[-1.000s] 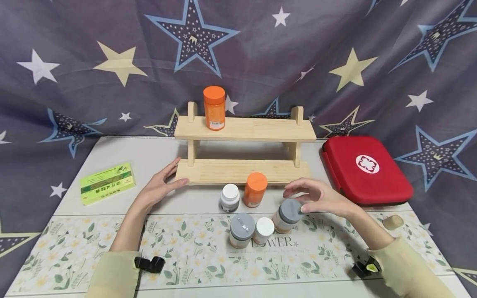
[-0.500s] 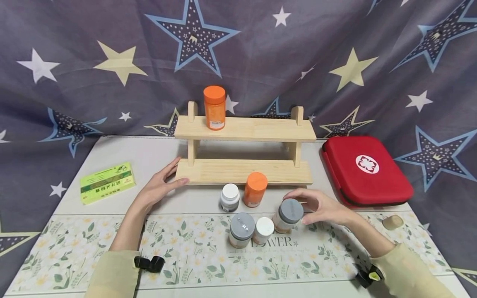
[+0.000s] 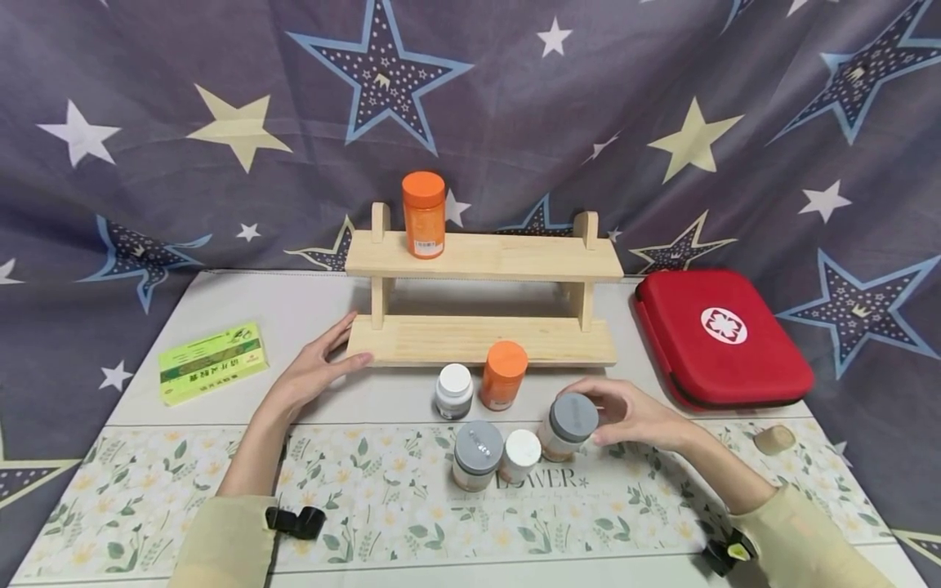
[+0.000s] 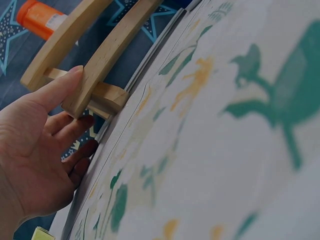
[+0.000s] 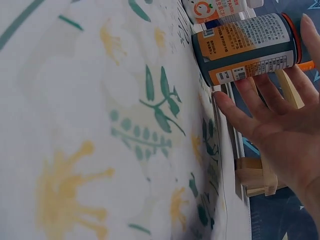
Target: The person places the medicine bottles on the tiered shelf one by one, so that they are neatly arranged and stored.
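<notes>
My left hand (image 3: 312,376) holds the left end of the lower plank of a two-tier wooden shelf (image 3: 456,339); in the left wrist view the thumb lies on the plank (image 4: 107,55), with the fingers behind and below. My right hand (image 3: 635,412) is curled around a grey-lidded supplement bottle (image 3: 568,429) standing upright on the table. In the right wrist view that bottle (image 5: 245,47) shows an orange, white and dark label, with thumb and fingers on either side. Nearby stand another grey-lidded bottle (image 3: 478,457), two white-capped bottles (image 3: 519,455) and an orange bottle (image 3: 503,376).
An orange bottle (image 3: 424,216) stands on the upper tier's left side. A green medicine box (image 3: 213,363) lies at the left. At the right are a red first-aid case (image 3: 724,339) and a small cork-like stub (image 3: 775,439). A star-patterned cloth (image 3: 500,106) hangs behind.
My right hand has shifted slightly down and nearer around the grey-lidded bottle, the thumb going from lid height to its side. The left hand and the bottles have stayed put.
</notes>
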Demonstrator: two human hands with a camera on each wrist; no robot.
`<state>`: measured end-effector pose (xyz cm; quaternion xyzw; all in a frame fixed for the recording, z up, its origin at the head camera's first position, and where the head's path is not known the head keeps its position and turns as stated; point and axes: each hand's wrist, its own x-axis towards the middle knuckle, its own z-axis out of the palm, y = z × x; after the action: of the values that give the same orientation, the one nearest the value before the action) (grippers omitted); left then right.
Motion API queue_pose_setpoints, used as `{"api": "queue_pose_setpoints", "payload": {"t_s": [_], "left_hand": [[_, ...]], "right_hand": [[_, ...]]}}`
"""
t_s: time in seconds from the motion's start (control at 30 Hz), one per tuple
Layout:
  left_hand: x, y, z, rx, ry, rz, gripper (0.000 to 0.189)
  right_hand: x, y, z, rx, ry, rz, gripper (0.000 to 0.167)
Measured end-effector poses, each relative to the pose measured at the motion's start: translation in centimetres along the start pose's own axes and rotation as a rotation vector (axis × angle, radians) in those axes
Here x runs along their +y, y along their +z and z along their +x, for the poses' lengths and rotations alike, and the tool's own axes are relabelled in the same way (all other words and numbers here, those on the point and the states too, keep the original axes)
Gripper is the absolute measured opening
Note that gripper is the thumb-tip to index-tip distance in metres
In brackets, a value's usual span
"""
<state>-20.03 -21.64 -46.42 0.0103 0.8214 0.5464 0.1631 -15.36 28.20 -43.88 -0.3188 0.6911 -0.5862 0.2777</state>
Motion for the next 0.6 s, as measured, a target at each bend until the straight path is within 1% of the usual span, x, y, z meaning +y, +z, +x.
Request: {"api": "queue_pose_setpoints", "payload": {"t_s": [0.17, 0.27, 0.6], "left_hand": [[-0.09, -0.02, 0.02, 0.000, 0.000, 0.005, 0.102], [-0.11, -0.03, -0.01, 0.003, 0.001, 0.006, 0.102], [-0.11, 0.00, 0.03, 0.000, 0.005, 0.004, 0.102]], "right_hand": [[-0.10, 0.14, 0.08, 0.002, -0.009, 0.019, 0.054], [-0.10, 0.13, 0.13, 0.007, -0.017, 0.011, 0.053], [-0.25, 0.12, 0.12, 0.060, -0.020, -0.076, 0.051]]}}
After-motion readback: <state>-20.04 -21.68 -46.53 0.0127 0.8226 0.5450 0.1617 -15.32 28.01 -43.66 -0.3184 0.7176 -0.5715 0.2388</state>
